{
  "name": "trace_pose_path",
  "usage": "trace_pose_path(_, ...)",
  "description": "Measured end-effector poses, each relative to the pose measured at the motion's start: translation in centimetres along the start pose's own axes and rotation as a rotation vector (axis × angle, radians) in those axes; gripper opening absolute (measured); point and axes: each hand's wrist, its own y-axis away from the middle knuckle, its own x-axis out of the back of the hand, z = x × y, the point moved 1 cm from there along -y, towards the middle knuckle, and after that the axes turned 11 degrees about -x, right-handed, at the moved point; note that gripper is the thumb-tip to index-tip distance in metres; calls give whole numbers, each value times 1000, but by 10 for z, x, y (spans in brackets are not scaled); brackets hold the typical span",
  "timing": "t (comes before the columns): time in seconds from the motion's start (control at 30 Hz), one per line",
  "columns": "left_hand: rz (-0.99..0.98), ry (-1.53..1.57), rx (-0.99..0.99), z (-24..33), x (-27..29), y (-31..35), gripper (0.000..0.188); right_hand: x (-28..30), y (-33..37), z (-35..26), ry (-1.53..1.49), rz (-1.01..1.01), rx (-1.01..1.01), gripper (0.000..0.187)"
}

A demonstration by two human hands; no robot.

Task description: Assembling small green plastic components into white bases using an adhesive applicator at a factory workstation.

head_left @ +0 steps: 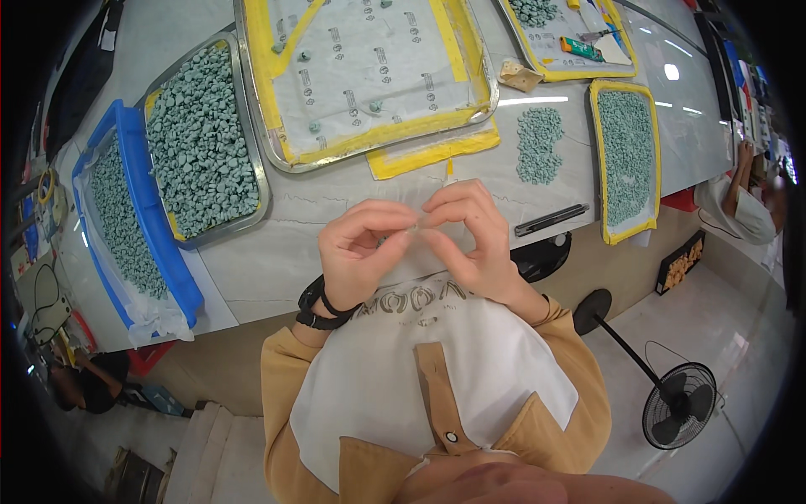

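Observation:
My left hand [363,245] and my right hand [472,239] meet in front of my chest, above the table's near edge. Thumb and forefinger are pinched on each, the tips nearly touching. What they pinch is too small to make out; something thin and see-through seems to show around the fingertips. A bit of blue-green shows under the curled fingers of the left hand. Just beyond the hands lies a large metal tray [382,149] edged with yellow tape and lined with printed white paper, with a few blue-green stones [375,107] on it.
Left stand a metal tray of blue-green stones [201,139] and a blue tray [138,181] of smaller ones. To the right are a loose stone pile [539,144], black tweezers [550,220], a yellow-edged tray [598,160] and a green-orange cutter [581,49]. A fan [678,405] stands on the floor.

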Motion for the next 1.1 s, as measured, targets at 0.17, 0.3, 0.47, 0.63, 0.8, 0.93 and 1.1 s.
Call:
trace_pose_path(0.17, 14, 60, 64, 2, -2, -2, 22, 3, -1, 3, 32, 3, 54, 20)
trace_pose_path(0.3, -26, -52, 8, -3, 0, 1, 23, 0, -2, 4, 165, 69, 209, 23)
trace_pose_path(0.47, 24, 21, 20, -8, -7, 3, 25, 1, -4, 11, 27, 92, 195, 23)
trace_pose_path(0.63, 37, 204, 74, -8, -1, -1, 29, 11, -8, 1, -57, 44, 125, 23)
trace_pose_path(0.8, 9, 156, 68, -5, -1, -2, 28, 16, -8, -2, 82, -11, 170, 21)
trace_pose_path(0.93, 8, 92, 55, -4, -3, -2, 27, 16, -9, -1, 66, -20, 157, 23)
trace_pose_path(1.1, -3, 24, 32, -2, -3, -1, 25, 15, -8, 1, 118, -17, 198, 24)
